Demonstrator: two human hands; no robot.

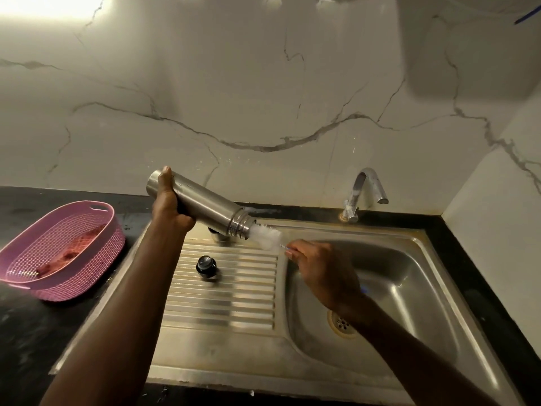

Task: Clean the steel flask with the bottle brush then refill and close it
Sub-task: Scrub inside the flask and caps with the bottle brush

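My left hand (171,205) grips the steel flask (205,202) near its base and holds it tilted, with the open threaded mouth pointing down to the right above the drainboard. The white bristle head of the bottle brush (268,236) sits just at the flask's mouth, mostly outside it. My right hand (317,268) pinches the brush's thin wire handle right behind the bristles. The flask's black stopper (206,267) stands on the ribbed drainboard. A steel cup-shaped cap (218,234) rests on the drainboard under the flask, partly hidden by it.
A steel sink (409,276) with a drain lies at the right, its ribbed drainboard (234,303) at the left. The tap (366,191) stands behind the basin with no water running. A pink plastic basket (63,247) holding a reddish cloth sits on the black counter at the left.
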